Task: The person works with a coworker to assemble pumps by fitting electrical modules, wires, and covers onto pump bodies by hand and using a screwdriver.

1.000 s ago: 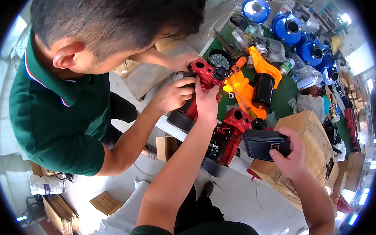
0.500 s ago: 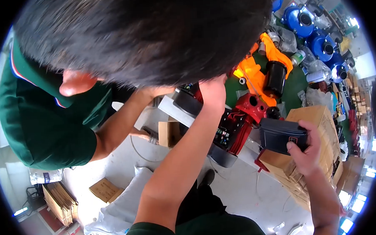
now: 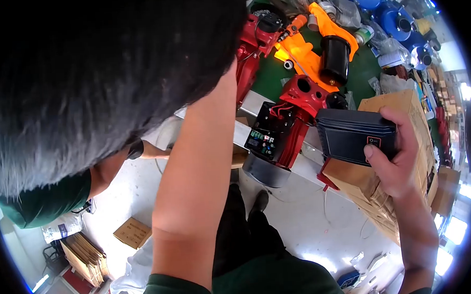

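My right hand grips a black ridged plastic cover at its right end. The thumb presses near a small orange-edged label. The cover is held up beside a red machine, whose open housing shows a circuit board and red wires. A dark curved part is at the machine's near end. My left forearm stretches forward, but the hand is hidden behind a co-worker's head. Closest to where it disappears is a second red machine.
The co-worker's head blocks the left side; their hand shows below it. On the green bench lie an orange cloth and a black cylinder. Cardboard boxes stand at right, blue machines behind.
The co-worker's head has moved left and nearer, uncovering the second red machine. My left hand has gone out of sight behind it. My right hand still holds the cover.
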The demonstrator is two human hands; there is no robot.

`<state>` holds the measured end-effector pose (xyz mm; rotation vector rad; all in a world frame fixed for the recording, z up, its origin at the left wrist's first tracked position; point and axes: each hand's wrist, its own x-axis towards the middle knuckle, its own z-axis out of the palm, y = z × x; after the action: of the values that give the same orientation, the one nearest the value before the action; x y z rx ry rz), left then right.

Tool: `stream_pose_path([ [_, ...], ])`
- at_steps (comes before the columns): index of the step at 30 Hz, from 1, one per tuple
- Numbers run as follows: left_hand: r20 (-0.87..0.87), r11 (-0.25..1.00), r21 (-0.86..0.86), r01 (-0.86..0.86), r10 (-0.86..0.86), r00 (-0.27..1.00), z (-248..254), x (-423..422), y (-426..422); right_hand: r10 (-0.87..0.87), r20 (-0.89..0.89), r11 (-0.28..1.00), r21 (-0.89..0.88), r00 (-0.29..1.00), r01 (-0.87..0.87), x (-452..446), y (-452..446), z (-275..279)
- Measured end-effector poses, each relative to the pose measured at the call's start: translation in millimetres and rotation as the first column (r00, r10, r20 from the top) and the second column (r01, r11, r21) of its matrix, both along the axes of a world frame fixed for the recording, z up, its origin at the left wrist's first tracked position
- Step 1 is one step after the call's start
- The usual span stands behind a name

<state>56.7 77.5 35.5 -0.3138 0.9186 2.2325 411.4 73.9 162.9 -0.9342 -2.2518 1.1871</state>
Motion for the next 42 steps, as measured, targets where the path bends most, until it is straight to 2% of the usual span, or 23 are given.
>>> stream_pose_path([
  [6,0.137,0.997,0.039,-0.065,0.059,0.989,4,-13,2,0.005,-0.023,1.0,-0.011,1.0,-0.005,0,-1,-1],
  [8,0.195,0.992,0.094,-0.084,0.065,0.979,-7,-21,6,0.01,-0.019,1.0,-0.014,1.0,-0.01,0,-1,0],
  [11,0.292,0.959,0.265,-0.102,0.021,0.956,-28,-40,8,0.012,-0.023,1.0,-0.004,1.0,-0.012,-1,0,-1],
  [14,0.344,0.946,0.295,-0.134,0.025,0.939,-34,-42,8,0.008,-0.031,1.0,-0.02,0.999,-0.008,0,0,-1],
  [20,0.393,0.94,0.307,-0.149,0.017,0.919,-36,-48,13,0.018,-0.035,1.0,-0.001,0.999,-0.018,-1,-1,-1],
  [23,0.33,0.918,0.395,-0.043,-0.098,0.939,-36,-57,12,0.02,-0.03,1.0,-0.001,0.999,-0.02,1,-2,-2],
  [29,0.375,0.888,0.46,0.013,-0.208,0.903,-32,-59,-1,0.027,-0.026,1.0,0.002,0.999,-0.027,1,-1,-2],
  [30,0.331,0.874,0.485,0.03,-0.215,0.919,-36,-55,-5,0.023,-0.026,1.0,-0.004,0.999,-0.023,1,-1,-3],
  [33,0.297,0.943,0.332,-0.023,-0.081,0.952,-40,-56,11,0.016,-0.025,1.0,-0.012,1.0,-0.016,1,-1,-3],
  [37,0.08,0.904,0.412,0.115,-0.162,0.984,-46,-53,0,0.027,-0.026,1.0,-0.001,0.999,-0.027,2,0,-3],
  [42,-0.089,0.93,0.282,0.235,-0.218,0.972,-28,-50,-1,0.013,-0.012,1.0,-0.007,1.0,-0.013,1,-1,-3],
])
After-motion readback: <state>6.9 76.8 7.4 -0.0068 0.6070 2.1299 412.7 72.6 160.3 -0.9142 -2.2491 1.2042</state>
